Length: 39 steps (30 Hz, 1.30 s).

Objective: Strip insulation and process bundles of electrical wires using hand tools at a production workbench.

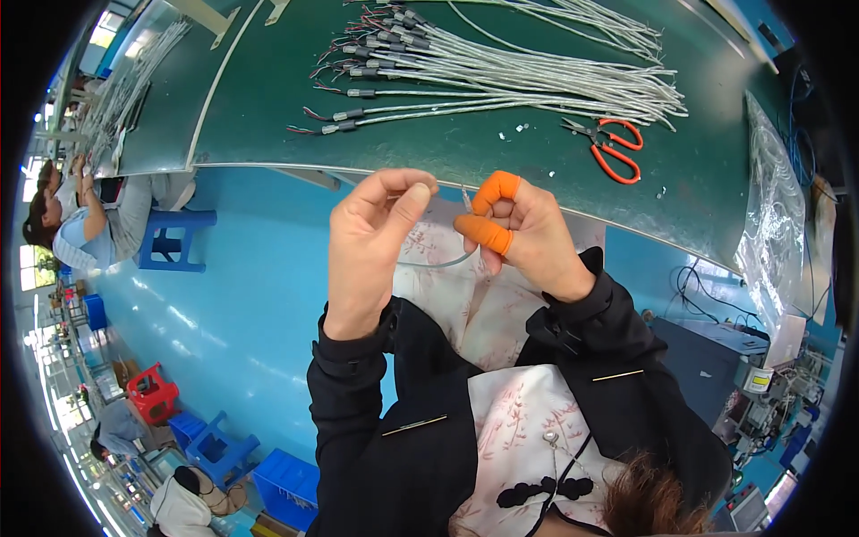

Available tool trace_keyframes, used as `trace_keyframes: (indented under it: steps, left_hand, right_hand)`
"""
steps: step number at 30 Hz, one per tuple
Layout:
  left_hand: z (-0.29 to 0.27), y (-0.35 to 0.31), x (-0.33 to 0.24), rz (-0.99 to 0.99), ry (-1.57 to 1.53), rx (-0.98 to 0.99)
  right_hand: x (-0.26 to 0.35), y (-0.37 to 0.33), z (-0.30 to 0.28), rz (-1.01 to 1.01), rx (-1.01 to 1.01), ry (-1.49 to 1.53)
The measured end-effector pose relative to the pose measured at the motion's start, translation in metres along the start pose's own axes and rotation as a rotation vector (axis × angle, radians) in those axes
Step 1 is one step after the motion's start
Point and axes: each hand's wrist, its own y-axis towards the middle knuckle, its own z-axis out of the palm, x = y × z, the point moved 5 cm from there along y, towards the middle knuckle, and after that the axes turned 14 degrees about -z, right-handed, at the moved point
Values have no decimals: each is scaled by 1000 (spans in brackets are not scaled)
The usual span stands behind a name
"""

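Note:
My right hand (523, 228) wears orange finger covers on its thumb and forefinger. Those two fingers pinch a thin cable (438, 264) near its stripped end, which points up toward the table edge. From there the cable bends down and runs left, behind my left hand (376, 233). The thumb and forefinger of my left hand are pressed together just left of the cable end; anything between them is too small to make out. On the table beyond lies a bundle of silvery cables (510, 67) with dark sleeves and thin coloured wires at their left ends.
Red-handled cutters (613, 152) lie open on the green table (268, 107), near small white scraps (519, 130). Clear plastic sheeting (771, 224) hangs at the right edge. Blue stools (177, 240) and a seated person (94, 215) are at left.

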Motion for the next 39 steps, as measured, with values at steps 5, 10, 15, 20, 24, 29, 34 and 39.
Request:
trace_keyframes:
  steps: [5, 10, 15, 20, 24, 29, 34, 39]
  left_hand:
    - [-8, 0, 2, -30, 141, 57]
    - [-21, 5, 6, -32, 242, 119]
    - [-24, 7, 13, -51, 162, 122]
    - [-24, 7, 13, 9, 147, 86]
    - [-25, 8, 9, 92, 317, 124]
    - [-17, 12, 10, 96, 543, 239]
    - [-12, 14, 17, -38, 334, 219]
    - [-18, 22, 15, -25, 156, 129]
  right_hand:
    - [-14, 1, 11, 19, 56, 12]
    - [-23, -1, 21, 50, 104, -49]
    - [-19, -3, 27, 1, 82, -40]
    - [-29, -3, 25, 69, 90, -63]
    - [-28, 1, 29, 122, 184, -134]
    - [-31, 3, 30, 102, 337, -232]
    - [-30, 6, 26, 133, 369, -235]
    - [-22, 8, 18, 116, 140, 58]
